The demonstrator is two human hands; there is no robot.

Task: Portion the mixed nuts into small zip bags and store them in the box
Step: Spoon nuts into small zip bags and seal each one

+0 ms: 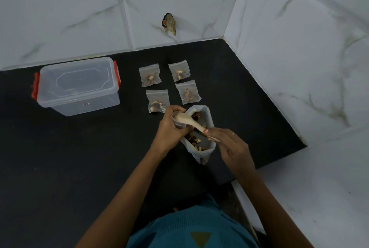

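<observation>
A large open bag of mixed nuts (207, 148) lies on the black counter (79, 158). My left hand (169, 128) grips a small clear zip bag (178, 124) at the big bag's left rim. My right hand (229, 146) pinches the handle of a pale wooden spoon (189, 121), whose bowl is turned over at the small bag's mouth. Several filled small zip bags (149, 75) lie in two rows behind the big bag. A clear plastic box (78, 86) with red clips stands at the left, its lid on.
White marble-look tiled walls meet in a corner at the back right. A torn scrap or sticker (169, 24) hangs on the back wall. The counter's right edge (279, 120) runs diagonally close to the bags.
</observation>
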